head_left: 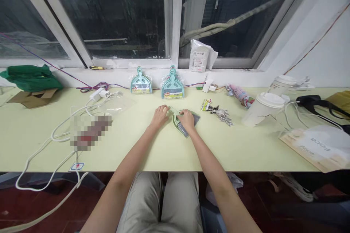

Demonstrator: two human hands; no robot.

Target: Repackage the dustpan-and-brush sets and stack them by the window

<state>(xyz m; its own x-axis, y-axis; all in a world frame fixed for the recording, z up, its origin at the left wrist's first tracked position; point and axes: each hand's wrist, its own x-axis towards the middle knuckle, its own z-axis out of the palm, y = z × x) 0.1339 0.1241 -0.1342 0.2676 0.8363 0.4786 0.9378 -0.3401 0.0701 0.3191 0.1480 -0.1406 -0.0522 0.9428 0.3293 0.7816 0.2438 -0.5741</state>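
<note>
Hands on green mini dustpan set [183,122] at frame centre, on the table [136,153].
Left hand [159,115] pinched the handle tip with curled fingers; right hand [187,119] lay half-closed over the pan body, pinning it flat. Two packed sets [141,83] [172,88] leaned against the wall above, well apart from the hands. Best practice, I'd judge: keep the right hand pressing down while the left worked the handle end.

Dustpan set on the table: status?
Both hands on it: left hand at handle, right hand pressing on green dustpan set. Flat on table. Key bundle lies apart, rightward.
</note>
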